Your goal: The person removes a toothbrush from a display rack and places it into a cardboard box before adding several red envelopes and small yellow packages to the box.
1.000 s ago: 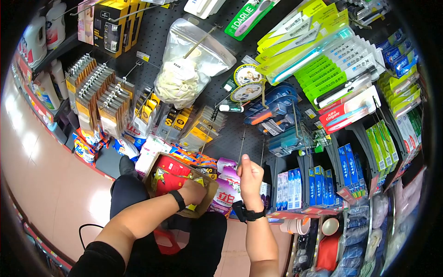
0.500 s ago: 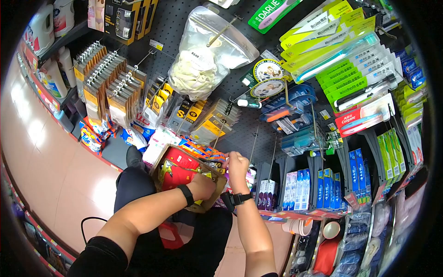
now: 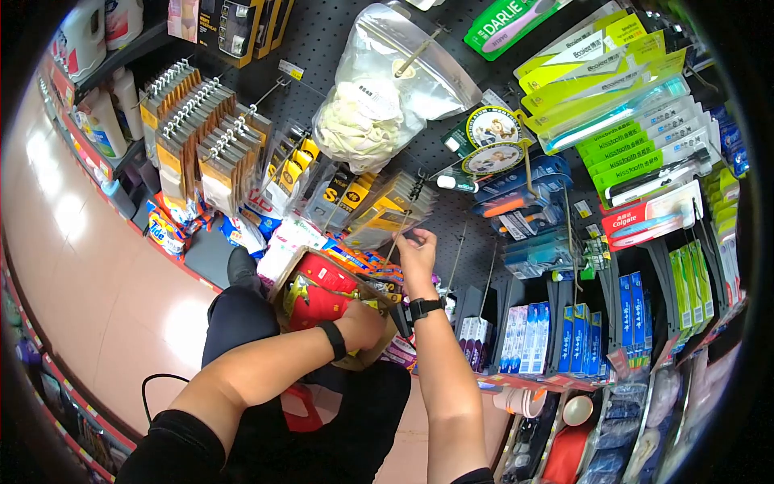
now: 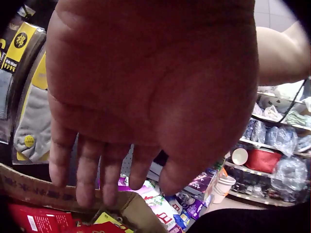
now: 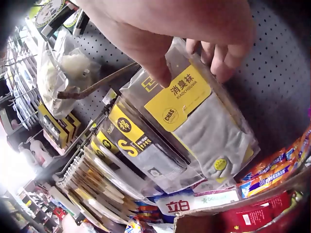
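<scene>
In the head view my right hand [image 3: 417, 260] is at the hanging packs of socks [image 3: 385, 216]. The right wrist view shows that hand [image 5: 194, 43] gripping the top of a grey sock pack [image 5: 209, 131] with a yellow label, thumb across its front and fingers at the far side. My left hand [image 3: 361, 325] is over the near end of an open cardboard box [image 3: 284, 278] on the lap. Seen from the left wrist, that hand [image 4: 146, 87] has loosely straight fingers pointing down, with nothing between them. Red packets [image 3: 314, 302] lie inside the box.
More sock packs [image 3: 181, 137] hang on hooks to the left. Toothbrush packs [image 3: 645, 161] fill the right side, above toothpaste boxes [image 3: 580, 335]. A clear bag [image 3: 367, 109] hangs above. Detergent bags [image 3: 165, 230] stand on the low shelf behind the box.
My right hand has moved left and up from a bare metal hook to the sock packs and taken hold of one. The left hand stays over the box. The head view has shifted.
</scene>
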Demonstrator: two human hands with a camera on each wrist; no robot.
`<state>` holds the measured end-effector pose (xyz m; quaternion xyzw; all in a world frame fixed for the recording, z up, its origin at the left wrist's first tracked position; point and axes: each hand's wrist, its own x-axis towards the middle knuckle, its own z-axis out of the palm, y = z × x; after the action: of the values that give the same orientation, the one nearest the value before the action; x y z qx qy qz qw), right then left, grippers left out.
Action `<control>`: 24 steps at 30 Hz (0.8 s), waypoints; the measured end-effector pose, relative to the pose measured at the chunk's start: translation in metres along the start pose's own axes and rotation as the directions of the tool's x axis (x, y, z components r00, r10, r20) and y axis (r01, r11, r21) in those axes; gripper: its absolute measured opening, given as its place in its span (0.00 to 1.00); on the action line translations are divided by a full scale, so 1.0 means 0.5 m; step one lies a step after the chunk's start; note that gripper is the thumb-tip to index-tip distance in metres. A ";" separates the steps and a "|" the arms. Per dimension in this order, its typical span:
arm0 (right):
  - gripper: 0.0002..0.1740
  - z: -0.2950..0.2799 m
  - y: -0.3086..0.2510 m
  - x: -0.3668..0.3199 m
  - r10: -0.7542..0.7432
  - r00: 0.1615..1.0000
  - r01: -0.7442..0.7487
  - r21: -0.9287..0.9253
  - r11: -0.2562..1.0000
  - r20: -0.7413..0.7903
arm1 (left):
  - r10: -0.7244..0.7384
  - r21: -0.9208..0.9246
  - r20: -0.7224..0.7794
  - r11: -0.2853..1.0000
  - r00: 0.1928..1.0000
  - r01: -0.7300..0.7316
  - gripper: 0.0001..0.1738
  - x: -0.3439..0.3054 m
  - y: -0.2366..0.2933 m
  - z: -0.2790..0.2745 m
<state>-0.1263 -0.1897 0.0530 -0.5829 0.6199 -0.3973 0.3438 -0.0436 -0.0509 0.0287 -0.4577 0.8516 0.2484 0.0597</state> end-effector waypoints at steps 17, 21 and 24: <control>0.49 0.015 -0.037 0.010 0.207 0.965 -0.242 0.234 0.942 0.163 | 0.014 -0.012 -0.006 1.000 1.000 -0.015 0.17 0.008 -0.003 0.003; 0.44 0.024 -0.030 0.011 0.125 0.988 -0.148 0.335 0.931 0.091 | 0.016 -0.009 -0.001 1.000 1.000 -0.016 0.17 0.005 -0.004 0.003; 0.40 0.024 -0.020 0.020 0.151 0.984 -0.174 0.310 0.935 0.097 | 0.017 -0.003 -0.017 1.000 1.000 -0.017 0.17 0.000 -0.002 0.002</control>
<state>-0.1118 -0.2008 0.0570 -0.4806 0.5813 -0.4408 0.4867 -0.0429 -0.0509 0.0274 -0.4528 0.8555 0.2462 0.0497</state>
